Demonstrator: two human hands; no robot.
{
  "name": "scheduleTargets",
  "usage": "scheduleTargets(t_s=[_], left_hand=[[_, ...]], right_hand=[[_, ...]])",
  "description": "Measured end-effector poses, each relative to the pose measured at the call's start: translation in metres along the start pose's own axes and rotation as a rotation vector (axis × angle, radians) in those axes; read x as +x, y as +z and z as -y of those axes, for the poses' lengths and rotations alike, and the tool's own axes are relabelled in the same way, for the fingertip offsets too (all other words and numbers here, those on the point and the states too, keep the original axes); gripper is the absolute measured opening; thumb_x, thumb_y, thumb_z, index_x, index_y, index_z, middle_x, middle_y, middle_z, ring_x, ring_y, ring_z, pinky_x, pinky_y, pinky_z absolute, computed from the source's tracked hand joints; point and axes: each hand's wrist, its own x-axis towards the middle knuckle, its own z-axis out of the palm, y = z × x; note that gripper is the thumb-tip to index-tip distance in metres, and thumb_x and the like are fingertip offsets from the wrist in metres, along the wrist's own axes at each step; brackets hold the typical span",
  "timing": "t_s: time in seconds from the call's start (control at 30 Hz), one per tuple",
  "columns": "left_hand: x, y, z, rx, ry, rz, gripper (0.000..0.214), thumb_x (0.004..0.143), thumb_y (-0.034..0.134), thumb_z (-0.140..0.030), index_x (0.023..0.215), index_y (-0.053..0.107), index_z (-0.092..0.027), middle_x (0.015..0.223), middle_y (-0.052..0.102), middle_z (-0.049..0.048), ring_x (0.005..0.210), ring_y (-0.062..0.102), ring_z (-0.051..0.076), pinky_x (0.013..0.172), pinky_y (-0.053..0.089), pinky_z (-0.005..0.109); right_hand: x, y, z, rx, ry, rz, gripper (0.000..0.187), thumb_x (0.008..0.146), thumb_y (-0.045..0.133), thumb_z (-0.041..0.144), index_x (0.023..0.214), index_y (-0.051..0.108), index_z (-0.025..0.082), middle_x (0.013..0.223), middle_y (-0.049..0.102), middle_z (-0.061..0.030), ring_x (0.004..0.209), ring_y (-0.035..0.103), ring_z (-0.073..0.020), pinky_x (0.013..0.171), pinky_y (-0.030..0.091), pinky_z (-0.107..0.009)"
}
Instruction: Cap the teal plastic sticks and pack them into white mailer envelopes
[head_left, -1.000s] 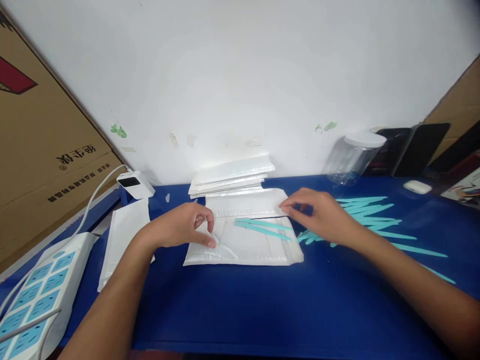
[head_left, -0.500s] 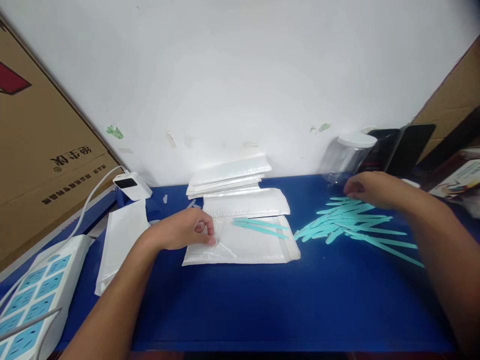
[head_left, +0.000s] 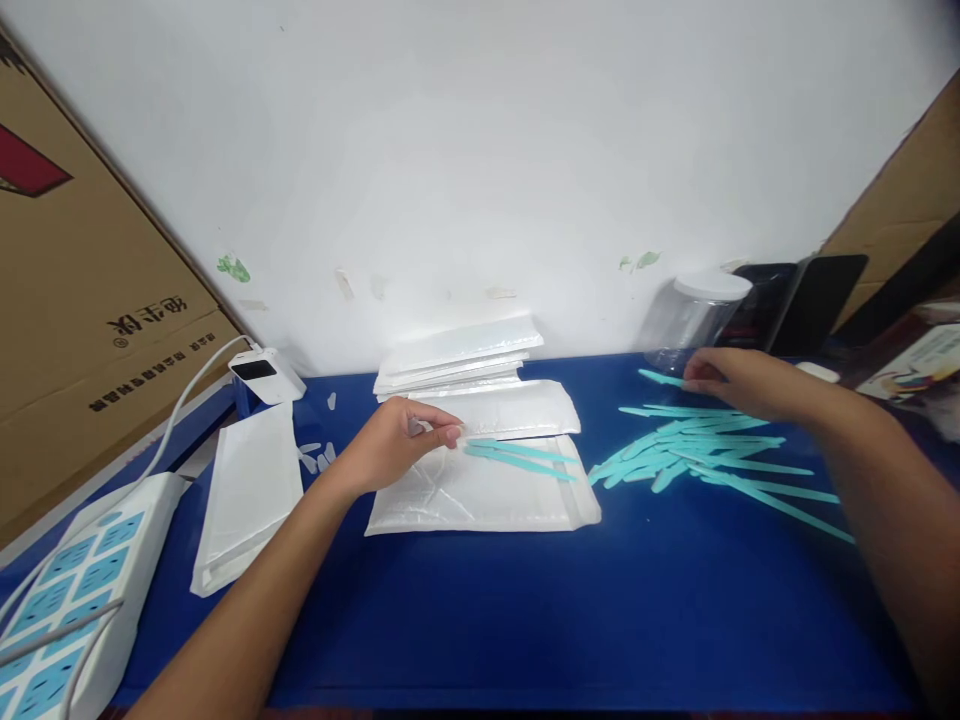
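Observation:
A white padded envelope (head_left: pixel 487 495) lies flat on the blue table (head_left: pixel 525 620) with its flap (head_left: pixel 499 408) folded open toward the wall. Two turquoise plastic sticks (head_left: pixel 521 455) lie across it near the flap. My left hand (head_left: pixel 397 440) rests on the envelope's upper left part, fingers reaching right toward the sticks' ends and holding nothing. My right hand (head_left: pixel 731 382) is at the far side of a loose pile of turquoise sticks (head_left: pixel 705 450), its fingers pinched on one stick (head_left: pixel 660 378) lifted just off the pile.
A stack of white envelopes (head_left: pixel 457 355) stands against the wall behind. Another envelope (head_left: pixel 251 490) lies at the left beside a power strip (head_left: pixel 67 590) and a white charger (head_left: pixel 264 372). A clear jar (head_left: pixel 694 315), dark phones (head_left: pixel 814 300) and cardboard boxes (head_left: pixel 82 300) line the edges.
My right hand left the envelope flap, swung right to the stick pile and pinched one stick. My left hand uncurled and slid right along the envelope toward the two sticks.

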Motion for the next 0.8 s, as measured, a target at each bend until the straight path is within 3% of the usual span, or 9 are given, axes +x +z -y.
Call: scheduleTargets(t_s=[0.07,0.13,0.23,0.33,0.53,0.7,0.8], left_hand=[[0.001,0.004,0.000,-0.016,0.018,-0.004,0.030,0.097,0.070,-0.050,0.089,0.086,-0.025,0.105,0.084,0.0034,0.098,0.073,0.024,0.086,0.049,0.034],[0.001,0.009,-0.001,-0.048,0.032,-0.002,0.029,0.098,0.070,-0.048,0.091,0.086,-0.026,0.108,0.084,0.0031,0.106,0.073,0.025,0.093,0.049,0.035],[0.001,0.016,-0.005,-0.096,0.022,-0.020,0.029,0.098,0.070,-0.048,0.092,0.087,-0.025,0.105,0.084,0.0032,0.105,0.074,0.026,0.092,0.050,0.035],[0.001,0.021,-0.008,-0.101,-0.014,-0.049,0.029,0.097,0.070,-0.048,0.090,0.086,-0.025,0.098,0.084,0.0028,0.095,0.073,0.024,0.083,0.049,0.034],[0.000,0.027,-0.011,-0.084,-0.020,-0.031,0.035,0.098,0.068,-0.054,0.086,0.085,-0.026,0.095,0.083,0.0011,0.089,0.070,0.021,0.079,0.046,0.032],[0.000,0.030,-0.011,-0.092,-0.043,-0.024,0.037,0.099,0.067,-0.055,0.084,0.083,-0.025,0.093,0.082,0.0006,0.083,0.067,0.019,0.075,0.044,0.031],[-0.001,0.031,-0.011,-0.099,-0.051,-0.020,0.037,0.099,0.066,-0.054,0.086,0.082,-0.024,0.091,0.081,0.0006,0.079,0.064,0.018,0.071,0.043,0.031]], right_hand=[[-0.008,0.003,0.027,0.059,-0.086,-0.064,0.017,0.102,0.061,0.032,0.097,0.070,0.019,0.096,0.078,-0.0122,0.086,0.070,-0.0224,0.080,0.047,-0.037],[-0.019,0.010,0.059,0.250,-0.242,-0.143,0.022,0.100,0.067,0.041,0.097,0.070,0.019,0.095,0.078,-0.0108,0.091,0.071,-0.0236,0.084,0.049,-0.037],[-0.039,0.025,0.104,0.498,-0.386,-0.067,0.031,0.095,0.073,0.053,0.099,0.073,0.022,0.085,0.076,-0.0048,0.073,0.068,-0.0193,0.070,0.052,-0.033],[-0.053,0.038,0.130,0.546,-0.409,-0.010,0.032,0.097,0.070,0.055,0.099,0.076,0.024,0.087,0.076,-0.0034,0.068,0.066,-0.0176,0.064,0.052,-0.032],[-0.059,0.046,0.139,0.564,-0.398,-0.063,0.035,0.090,0.076,0.060,0.091,0.079,0.025,0.095,0.081,-0.0046,0.089,0.074,-0.0250,0.080,0.058,-0.036],[-0.061,0.047,0.141,0.563,-0.409,-0.037,0.035,0.094,0.073,0.058,0.102,0.078,0.025,0.101,0.082,-0.0062,0.091,0.075,-0.0253,0.077,0.058,-0.034],[-0.061,0.049,0.140,0.481,-0.441,-0.008,0.035,0.099,0.066,0.057,0.100,0.081,0.026,0.099,0.082,-0.0040,0.086,0.073,-0.0242,0.070,0.053,-0.032]])
